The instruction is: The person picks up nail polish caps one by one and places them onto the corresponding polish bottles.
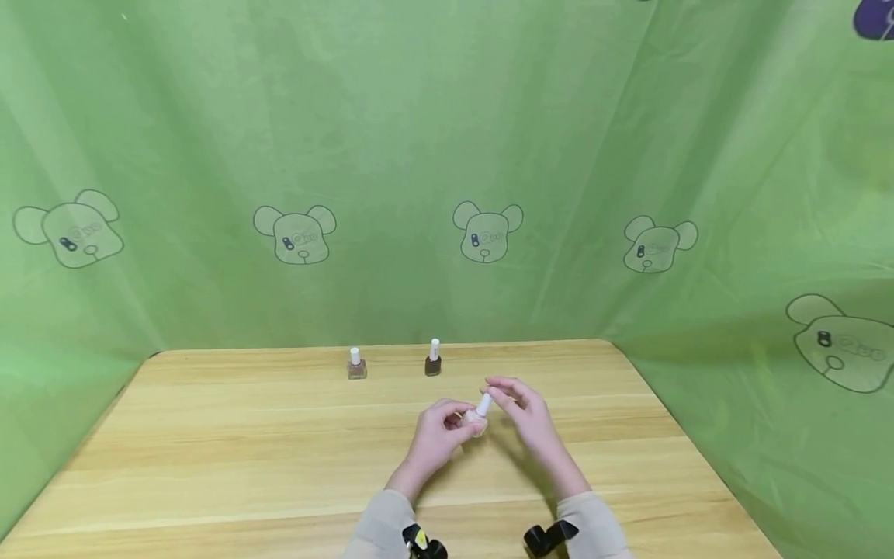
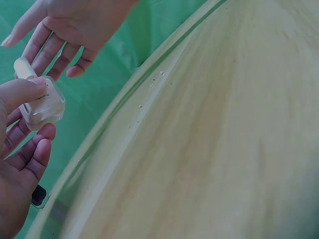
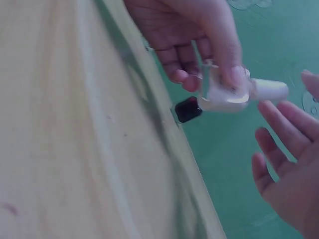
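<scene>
Between the thumb and fingers of my left hand (image 1: 434, 436), a clear glass nail polish bottle (image 3: 219, 97) with pale contents is held tilted above the table. Its white cap (image 3: 270, 90) is on the bottle and points toward my right hand (image 1: 529, 423). In the right wrist view, the right hand's fingers (image 3: 294, 130) are spread and extended at the cap, with the thumb apart from it. Whether a fingertip touches the cap, I cannot tell. The left thumb covers part of the bottle's front, where small print shows in the left wrist view.
Near the table's back edge stand a dark nail polish bottle (image 1: 433, 366) and a mauve-brown one (image 1: 357, 371), both upright with white caps. The wooden table (image 1: 244, 450) ends at a green curtain (image 1: 391, 155) printed with bear heads, which also encloses the sides.
</scene>
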Demonstrator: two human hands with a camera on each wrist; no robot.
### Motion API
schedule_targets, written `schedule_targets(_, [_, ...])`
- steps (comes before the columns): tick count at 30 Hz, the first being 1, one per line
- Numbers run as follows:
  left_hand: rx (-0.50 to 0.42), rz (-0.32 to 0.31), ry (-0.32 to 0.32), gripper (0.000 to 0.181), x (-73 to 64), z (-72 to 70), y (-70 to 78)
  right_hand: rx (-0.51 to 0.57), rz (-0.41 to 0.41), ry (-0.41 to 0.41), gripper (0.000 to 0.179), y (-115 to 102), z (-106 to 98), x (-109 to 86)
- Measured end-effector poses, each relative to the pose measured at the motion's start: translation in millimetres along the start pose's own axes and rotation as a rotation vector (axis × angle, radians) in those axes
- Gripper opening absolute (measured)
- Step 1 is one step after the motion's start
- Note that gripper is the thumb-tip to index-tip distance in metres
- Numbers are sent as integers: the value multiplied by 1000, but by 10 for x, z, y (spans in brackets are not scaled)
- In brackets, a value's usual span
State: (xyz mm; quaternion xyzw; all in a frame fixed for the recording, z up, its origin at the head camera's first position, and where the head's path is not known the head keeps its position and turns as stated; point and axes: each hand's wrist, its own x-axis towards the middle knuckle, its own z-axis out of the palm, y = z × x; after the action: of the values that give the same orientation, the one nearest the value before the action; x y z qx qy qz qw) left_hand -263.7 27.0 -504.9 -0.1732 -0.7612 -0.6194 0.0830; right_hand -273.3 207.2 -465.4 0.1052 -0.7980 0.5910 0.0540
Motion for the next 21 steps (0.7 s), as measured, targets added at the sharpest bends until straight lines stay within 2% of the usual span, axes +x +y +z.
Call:
schedule_targets(6, [0,-11,-3,33,1,-10,-10,101,11,-195,46,-12,-85,-16])
schedule_targets(10, [2,-11,-1,32,1,-12,-9,105,9,-252,46,-15,-87,-14])
schedule_targets(17, [7,8,3,31,-1,-15,1,58,-60,-239,39,31,-74,9])
schedule_targets(21, [8,10,0,31,-3,-13,11,54,-51,-168,35,24,-50,1])
